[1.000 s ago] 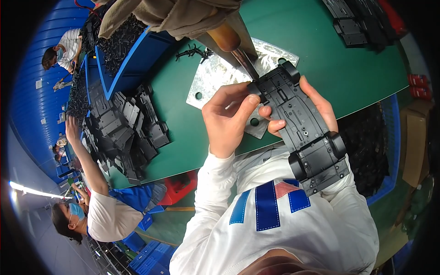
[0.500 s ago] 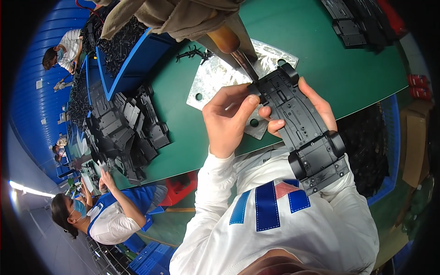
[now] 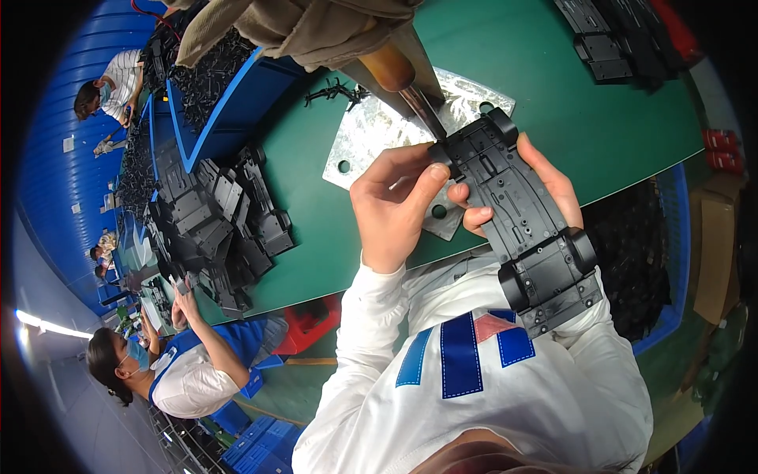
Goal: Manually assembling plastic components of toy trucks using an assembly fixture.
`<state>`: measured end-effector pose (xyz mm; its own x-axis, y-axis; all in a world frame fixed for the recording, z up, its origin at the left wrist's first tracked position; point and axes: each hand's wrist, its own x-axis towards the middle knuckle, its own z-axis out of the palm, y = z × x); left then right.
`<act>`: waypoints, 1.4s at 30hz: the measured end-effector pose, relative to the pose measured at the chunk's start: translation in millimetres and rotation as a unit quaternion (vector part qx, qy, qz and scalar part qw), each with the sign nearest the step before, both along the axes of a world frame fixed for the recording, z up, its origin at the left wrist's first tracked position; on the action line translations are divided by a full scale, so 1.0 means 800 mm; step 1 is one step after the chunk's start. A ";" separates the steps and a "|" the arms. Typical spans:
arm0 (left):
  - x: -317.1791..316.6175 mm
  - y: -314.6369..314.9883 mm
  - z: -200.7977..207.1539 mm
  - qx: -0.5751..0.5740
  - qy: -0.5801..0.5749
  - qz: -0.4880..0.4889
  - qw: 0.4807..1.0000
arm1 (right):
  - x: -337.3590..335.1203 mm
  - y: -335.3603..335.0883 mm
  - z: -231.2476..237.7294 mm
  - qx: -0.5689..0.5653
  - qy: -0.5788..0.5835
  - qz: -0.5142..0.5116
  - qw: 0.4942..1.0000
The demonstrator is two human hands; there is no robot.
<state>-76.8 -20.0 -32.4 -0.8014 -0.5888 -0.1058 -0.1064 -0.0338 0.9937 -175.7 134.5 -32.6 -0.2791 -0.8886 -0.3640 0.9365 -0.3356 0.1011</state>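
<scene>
Left hand (image 3: pixel 399 209): narrow, thumb and fingertips pinched at the top left corner of a black plastic base (image 3: pixel 513 209), seemingly to steady that corner; its inner fingers were partly hidden
Right hand (image 3: pixel 557 186): closed around the base, palm at the right edge, fingertips showing at the left edge, probably so that it bore most of the weight
Base: lay between both hands, tilted, upper end away from the body and lower end before the shirt (image 3: pixel 442 355), a pose that likely kept the top corner in reach of the metal tip (image 3: pixel 426 118)
Metal tip: pointed down just beyond the left fingertips; touching or barely apart could not be told
Cloth (image 3: pixel 316 31): bundled above the tip, beyond the left hand
Metal plate (image 3: pixel 371 142): on the green table (image 3: pixel 316 209), beyond and beneath the left hand
Black parts (image 3: pixel 209 217): heaped left of the left hand, presumably for easy reach
</scene>
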 end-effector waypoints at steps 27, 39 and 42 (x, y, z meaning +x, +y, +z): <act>0.005 -0.006 -0.004 0.006 -0.002 -0.008 1.000 | -0.002 -0.001 -0.006 0.006 0.004 0.013 1.000; 0.003 -0.003 -0.002 -0.005 0.008 -0.002 1.000 | -0.003 -0.002 -0.001 0.018 0.023 0.014 0.999; 0.002 -0.002 -0.001 -0.003 0.007 -0.001 1.000 | -0.003 -0.002 0.001 0.029 0.012 0.003 0.999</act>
